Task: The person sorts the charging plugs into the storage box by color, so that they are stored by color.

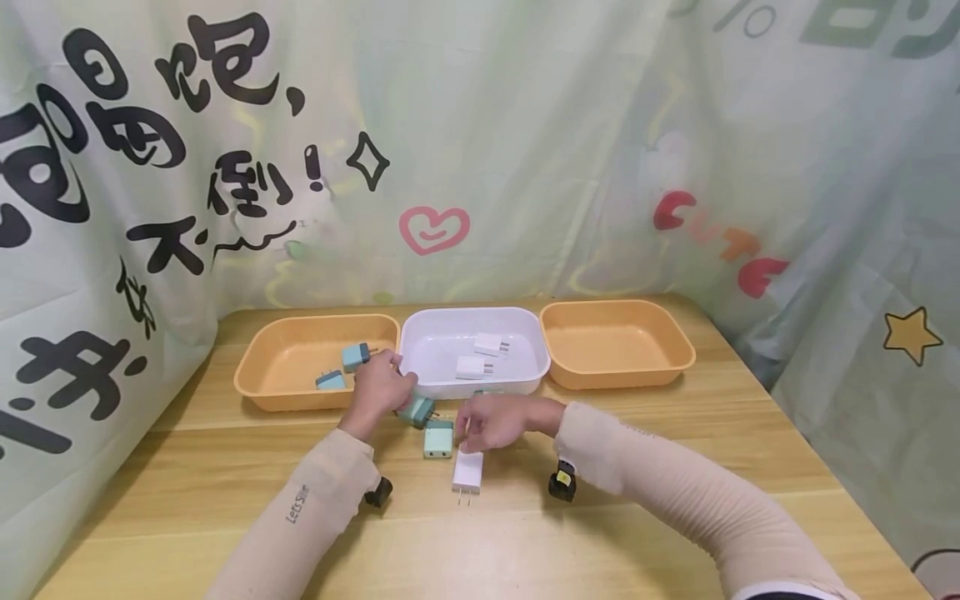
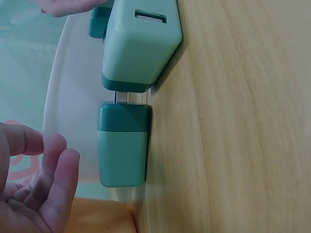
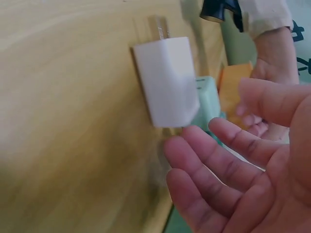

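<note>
My left hand [image 1: 382,383] is over the near right corner of the left orange tray, fingers loosely bent. Nothing shows between its fingers in the left wrist view. Beside it, a green charger [image 1: 355,357] is in that tray, and another green charger [image 1: 330,381] lies closer to the near wall. My right hand [image 1: 495,422] hovers over the table, fingers relaxed and holding nothing. Its fingertips are right by the end of a white charger [image 3: 168,82], whose prongs point toward me. Left of that hand are a green charger [image 1: 438,440] and a second green charger [image 1: 416,410], by the white tray.
Three trays stand in a row: the left orange tray [image 1: 258,379], the white tray [image 1: 537,379] holding two white chargers [image 1: 474,367], and the right orange tray [image 1: 618,375]. Part of another green charger [image 2: 98,22] shows by the white tray. A printed curtain [image 1: 525,167] hangs behind.
</note>
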Demonstrator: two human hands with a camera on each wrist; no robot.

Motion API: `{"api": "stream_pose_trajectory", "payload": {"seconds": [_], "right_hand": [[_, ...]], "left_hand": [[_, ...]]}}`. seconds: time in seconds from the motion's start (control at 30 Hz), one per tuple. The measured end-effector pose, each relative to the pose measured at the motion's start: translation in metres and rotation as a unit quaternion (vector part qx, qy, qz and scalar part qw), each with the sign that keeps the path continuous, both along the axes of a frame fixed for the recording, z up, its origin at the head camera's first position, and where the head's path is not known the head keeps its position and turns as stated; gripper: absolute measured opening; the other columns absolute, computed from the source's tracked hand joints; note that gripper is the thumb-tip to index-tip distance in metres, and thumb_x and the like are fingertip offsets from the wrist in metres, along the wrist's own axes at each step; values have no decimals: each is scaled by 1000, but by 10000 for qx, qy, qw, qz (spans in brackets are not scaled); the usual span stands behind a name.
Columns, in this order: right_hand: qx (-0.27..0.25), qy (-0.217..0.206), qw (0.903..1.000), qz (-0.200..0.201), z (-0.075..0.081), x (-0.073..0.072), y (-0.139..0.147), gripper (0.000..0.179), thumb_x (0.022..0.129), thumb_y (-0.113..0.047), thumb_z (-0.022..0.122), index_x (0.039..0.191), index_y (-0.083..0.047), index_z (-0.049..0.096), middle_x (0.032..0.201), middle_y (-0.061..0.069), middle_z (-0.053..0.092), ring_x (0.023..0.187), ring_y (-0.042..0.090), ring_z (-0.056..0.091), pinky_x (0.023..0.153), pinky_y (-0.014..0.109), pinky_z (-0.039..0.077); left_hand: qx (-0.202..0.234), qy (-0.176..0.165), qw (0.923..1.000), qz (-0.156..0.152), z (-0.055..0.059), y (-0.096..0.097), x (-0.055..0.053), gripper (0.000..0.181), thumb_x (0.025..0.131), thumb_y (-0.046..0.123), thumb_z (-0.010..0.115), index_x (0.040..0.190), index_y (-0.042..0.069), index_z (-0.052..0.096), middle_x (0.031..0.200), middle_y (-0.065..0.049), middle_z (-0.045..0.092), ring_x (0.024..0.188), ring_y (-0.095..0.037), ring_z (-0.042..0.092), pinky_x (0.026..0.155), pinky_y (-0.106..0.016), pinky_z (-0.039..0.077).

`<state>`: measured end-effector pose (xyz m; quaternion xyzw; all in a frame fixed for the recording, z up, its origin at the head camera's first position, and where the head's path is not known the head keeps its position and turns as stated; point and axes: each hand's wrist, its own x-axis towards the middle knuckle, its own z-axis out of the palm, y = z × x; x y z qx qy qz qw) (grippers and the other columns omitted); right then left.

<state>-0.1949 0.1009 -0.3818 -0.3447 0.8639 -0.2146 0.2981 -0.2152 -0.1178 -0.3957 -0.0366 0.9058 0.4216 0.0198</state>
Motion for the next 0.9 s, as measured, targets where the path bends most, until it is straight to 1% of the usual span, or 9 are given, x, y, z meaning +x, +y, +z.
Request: {"api": "stream_pose_trajectory", "payload": {"seconds": [0.13, 0.27, 0.37, 0.57, 0.7, 0.9], "right_hand": [[116, -25, 9999, 5, -6, 5, -3, 17, 90, -24, 69, 105, -17, 64, 93, -8, 60, 85, 6, 57, 76, 23, 49], [269, 176, 9994, 84, -9, 8, -5, 18, 88, -27, 71, 103, -19, 65, 89, -10, 59, 82, 5, 56, 74, 22, 48], [373, 274, 9989, 123, -9, 9, -6, 22, 85, -29, 74, 103, -20, 65, 87, -10, 59, 80, 6, 55, 72, 23, 47], [301, 331, 9987, 239, -10, 10, -6, 31, 76, -27, 84, 99, -20, 65, 84, -9, 57, 78, 8, 53, 69, 23, 46], [229, 349, 9988, 270, -10, 12, -5, 29, 75, -24, 85, 95, -20, 65, 82, -9, 57, 76, 8, 52, 68, 23, 46], [237, 404, 9984, 309, -9, 11, -4, 32, 74, -24, 85, 97, -20, 63, 84, -9, 55, 78, 7, 51, 68, 22, 45]], "left_hand": [[31, -8, 10000, 16, 0, 0, 0, 39, 88, 14, 65, 119, -6, 53, 72, -11, 62, 54, -15, 62, 50, -25, 51], [43, 21, 10000, -5, 0, -1, 0, 39, 88, 13, 64, 119, -7, 52, 72, -11, 62, 53, -15, 62, 50, -26, 51], [39, 35, 10000, -20, 0, -1, 0, 40, 88, 14, 64, 120, -7, 52, 70, -10, 62, 53, -15, 62, 50, -26, 51], [37, -11, 10000, -11, 1, 1, 0, 42, 88, 15, 65, 122, -6, 53, 71, -10, 62, 55, -16, 62, 50, -26, 50], [28, -41, 10000, -2, 1, 1, 0, 39, 88, 15, 65, 120, -5, 53, 73, -11, 61, 57, -17, 62, 50, -26, 50], [19, 38, 10000, 6, 0, -1, -1, 37, 88, 15, 64, 117, -6, 54, 71, -10, 62, 55, -16, 62, 50, -26, 50]]}}
